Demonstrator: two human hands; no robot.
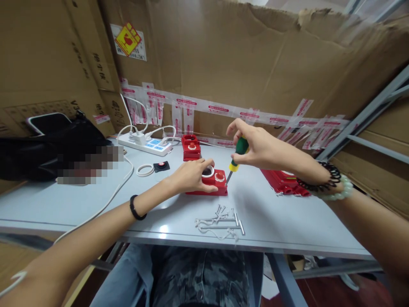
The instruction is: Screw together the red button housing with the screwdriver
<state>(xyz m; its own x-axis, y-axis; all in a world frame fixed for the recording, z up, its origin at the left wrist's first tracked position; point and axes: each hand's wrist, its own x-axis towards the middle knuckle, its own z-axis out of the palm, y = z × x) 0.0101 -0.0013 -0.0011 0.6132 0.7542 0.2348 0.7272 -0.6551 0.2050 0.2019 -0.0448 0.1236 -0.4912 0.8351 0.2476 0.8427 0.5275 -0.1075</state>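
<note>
On the table lies a red box [214,187] with a white-ringed round opening and a red button. My left hand [194,177] is closed over its left part, fingers behind and thumb in front. My right hand [251,143] grips a screwdriver [242,146] with a green and yellow handle. The screwdriver slants down, its tip at the box's right corner. In front of the box lie several loose screws [220,209] and two T-shaped metal rods [223,227] with white cords. A second red box [191,147] stands behind my left hand.
More red parts [277,181] sit under my right forearm. At the left are a white power strip [145,143], a white ring [145,170], a black square piece with a red centre [161,166] and a black bag [86,145]. Cardboard [217,55] walls the back; a metal frame [361,111] stands right.
</note>
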